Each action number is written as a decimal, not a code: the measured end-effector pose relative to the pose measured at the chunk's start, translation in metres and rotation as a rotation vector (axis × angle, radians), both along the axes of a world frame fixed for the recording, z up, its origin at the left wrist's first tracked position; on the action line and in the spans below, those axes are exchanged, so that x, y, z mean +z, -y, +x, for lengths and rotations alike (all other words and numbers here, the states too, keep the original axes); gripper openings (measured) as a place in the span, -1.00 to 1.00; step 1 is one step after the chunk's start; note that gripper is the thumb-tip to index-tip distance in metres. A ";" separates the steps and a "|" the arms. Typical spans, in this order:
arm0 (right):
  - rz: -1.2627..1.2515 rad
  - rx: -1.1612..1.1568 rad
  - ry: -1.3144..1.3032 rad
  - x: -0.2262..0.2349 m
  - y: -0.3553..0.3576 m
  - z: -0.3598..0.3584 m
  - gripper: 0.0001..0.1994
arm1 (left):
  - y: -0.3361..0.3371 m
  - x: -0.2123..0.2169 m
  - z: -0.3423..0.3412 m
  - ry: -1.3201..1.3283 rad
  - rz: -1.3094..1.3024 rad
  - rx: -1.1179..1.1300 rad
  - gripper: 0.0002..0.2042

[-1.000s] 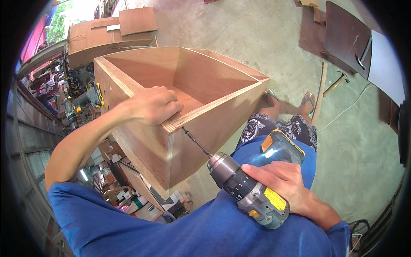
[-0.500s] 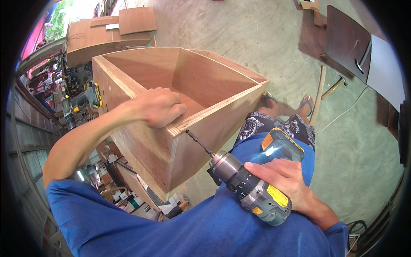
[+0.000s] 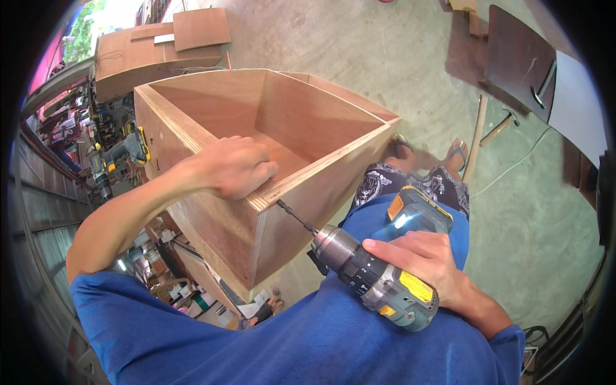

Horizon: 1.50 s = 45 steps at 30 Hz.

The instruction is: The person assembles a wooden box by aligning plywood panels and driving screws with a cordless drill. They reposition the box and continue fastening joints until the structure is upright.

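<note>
A plywood box [image 3: 234, 240], open at the top, stands tilted across the view in front of me. My left hand [image 3: 239, 168] is closed over its top edge near the close corner, fingers curled inward with the tips hidden. In my right hand [image 3: 423, 260] is a cordless drill [image 3: 366, 276], the fingers wrapped round its grip below the lit lamp. Its long driver bit [image 3: 296, 216] points up and left, with the tip at the panel face just under the top edge, beside that corner. Whether the tip meets a screw is too small to tell.
A second cordless drill [image 3: 125, 154] is beyond the box's left side. Plywood pieces [image 3: 199, 29] lie on a bench at the back left. On the floor to the right are a hammer [image 3: 500, 128], a wooden strip [image 3: 476, 138] and a pale cable [image 3: 513, 168]; a dark board [image 3: 516, 58] lies farther off.
The box, hands and drill appear slightly farther left in the picture. Both holds are the same, and the bit's tip stays by the box's corner.
</note>
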State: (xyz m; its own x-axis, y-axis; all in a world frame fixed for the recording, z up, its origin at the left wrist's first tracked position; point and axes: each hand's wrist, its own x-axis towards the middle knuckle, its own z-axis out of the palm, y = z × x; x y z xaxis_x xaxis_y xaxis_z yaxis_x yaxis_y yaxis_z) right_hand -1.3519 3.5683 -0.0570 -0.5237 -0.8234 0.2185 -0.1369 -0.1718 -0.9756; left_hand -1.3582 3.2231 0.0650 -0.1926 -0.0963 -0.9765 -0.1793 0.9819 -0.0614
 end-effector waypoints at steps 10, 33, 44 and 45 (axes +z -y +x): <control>0.012 -0.020 -0.036 0.000 0.002 -0.004 -0.39 | 0.002 -0.001 0.000 -0.030 0.038 -0.013 -0.59; 0.173 -0.198 -0.070 -0.021 -0.059 -0.021 -0.43 | 0.050 -0.007 -0.029 0.326 0.542 0.209 -0.51; 0.696 -0.332 0.257 -0.033 -0.092 0.011 -0.36 | 0.043 -0.065 -0.043 0.912 0.629 0.480 -0.53; 0.723 -0.352 0.191 -0.034 -0.091 0.013 -0.35 | 0.043 -0.065 -0.042 0.913 0.619 0.493 -0.52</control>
